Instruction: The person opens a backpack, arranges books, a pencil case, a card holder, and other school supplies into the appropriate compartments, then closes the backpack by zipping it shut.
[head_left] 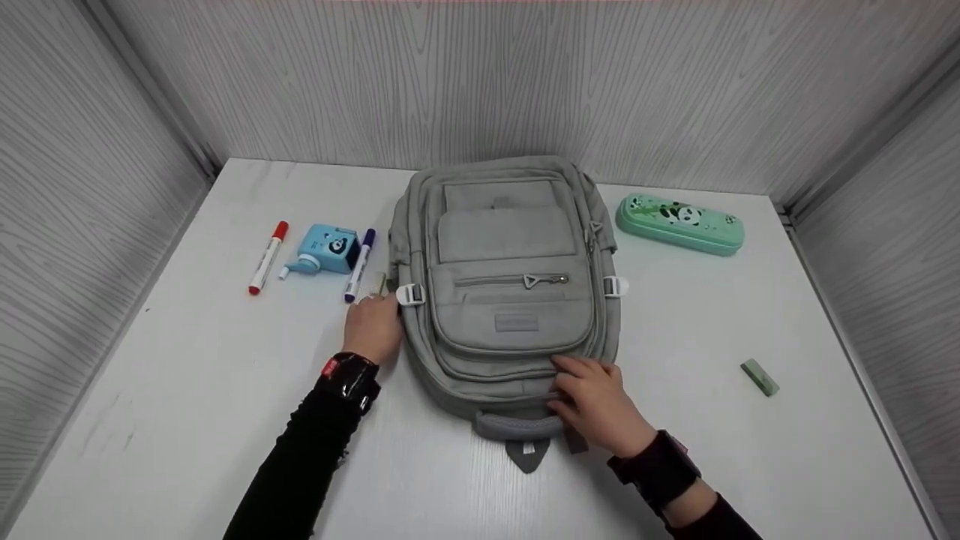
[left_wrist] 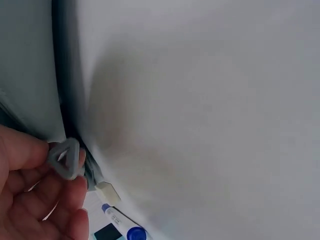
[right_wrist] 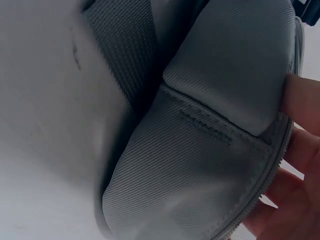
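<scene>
A grey backpack [head_left: 510, 300] lies on its back on the white table, its carry handle [head_left: 517, 426] towards me. At its left side, my left hand [head_left: 373, 328] pinches a grey triangular zipper pull [left_wrist: 65, 159] between thumb and fingers, plain in the left wrist view. My right hand [head_left: 600, 401] holds the bag's near edge beside the handle. In the right wrist view its thumb and bent fingers [right_wrist: 300, 150] lie along the curved zipper [right_wrist: 270, 182], near the padded handle. The head view hides the left fingertips and the pull they hold.
Left of the bag are a red marker [head_left: 268, 259], a blue panda-decorated pencil sharpener with a crank [head_left: 330, 247], a purple-capped marker [head_left: 360, 266] and a small pale block [left_wrist: 107, 193]. On the right lie a green panda pencil case [head_left: 680, 223] and a green eraser [head_left: 760, 377].
</scene>
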